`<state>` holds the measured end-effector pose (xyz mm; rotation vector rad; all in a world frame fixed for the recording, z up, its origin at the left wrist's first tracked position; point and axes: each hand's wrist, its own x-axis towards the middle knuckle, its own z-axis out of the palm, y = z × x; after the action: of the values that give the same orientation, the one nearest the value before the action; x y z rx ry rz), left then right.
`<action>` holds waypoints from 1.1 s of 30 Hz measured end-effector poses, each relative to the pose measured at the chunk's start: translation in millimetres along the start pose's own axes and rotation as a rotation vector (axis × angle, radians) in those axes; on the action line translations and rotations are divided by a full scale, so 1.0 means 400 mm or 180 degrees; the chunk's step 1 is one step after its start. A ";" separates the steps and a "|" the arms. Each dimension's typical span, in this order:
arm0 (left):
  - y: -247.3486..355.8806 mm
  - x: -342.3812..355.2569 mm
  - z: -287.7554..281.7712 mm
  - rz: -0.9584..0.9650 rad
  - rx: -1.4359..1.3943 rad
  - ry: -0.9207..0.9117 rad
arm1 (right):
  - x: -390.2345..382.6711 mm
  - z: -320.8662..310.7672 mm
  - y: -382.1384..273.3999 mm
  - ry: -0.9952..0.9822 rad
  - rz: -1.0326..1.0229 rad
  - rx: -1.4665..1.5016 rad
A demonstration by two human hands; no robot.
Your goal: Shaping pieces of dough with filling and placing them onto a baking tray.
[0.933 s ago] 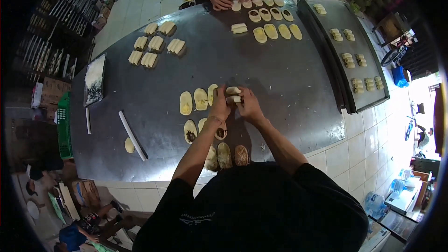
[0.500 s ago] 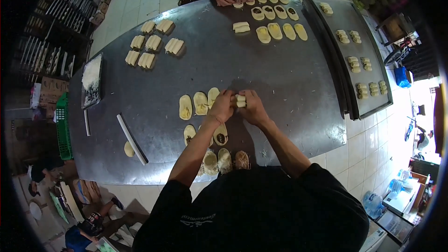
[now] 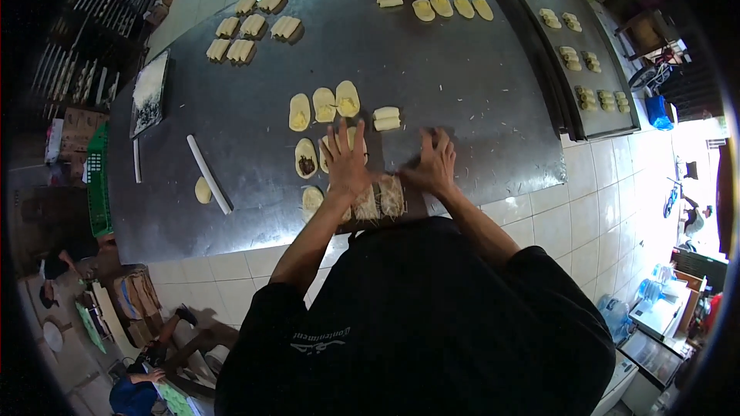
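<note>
Head view: the left hand [image 3: 347,169], fingers spread wide and gripping nothing, is above the dark-filled ovals [image 3: 306,160], with yellow-filled ovals [image 3: 299,113] beyond it and a rod [image 3: 208,173] well to its left. The right hand [image 3: 433,166], half open with bent fingers, appears empty, though whether its thumb touches the shred-topped ovals [image 3: 391,199] between the wrists cannot be told. A dough roll [image 3: 387,119] lies on the table [image 3: 478,123], just beyond and between both hands.

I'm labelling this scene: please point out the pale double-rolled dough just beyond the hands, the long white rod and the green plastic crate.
Pale double-rolled dough [image 3: 387,113]: head view, farther roll.
Long white rod [image 3: 208,174]: head view, middle of its length.
Green plastic crate [image 3: 99,185]: head view, side wall.
</note>
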<state>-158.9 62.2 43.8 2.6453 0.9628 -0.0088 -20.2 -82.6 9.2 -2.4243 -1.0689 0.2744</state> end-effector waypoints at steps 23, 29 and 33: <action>-0.001 -0.269 0.161 0.1414 -0.0325 0.1126 | -0.245 0.064 -0.022 0.0309 -0.2040 0.0512; 0.008 -0.153 0.108 0.0337 -0.0057 0.0551 | -0.106 0.068 -0.049 -0.0091 -0.0357 0.0701; -0.009 -0.093 0.069 -0.0161 -0.0067 0.0484 | -0.069 0.047 -0.057 -0.0261 -0.0045 0.0639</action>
<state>-187.1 33.1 20.9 2.6320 1.0718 0.1925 -60.2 -83.0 4.0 -2.2428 -1.0400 0.4574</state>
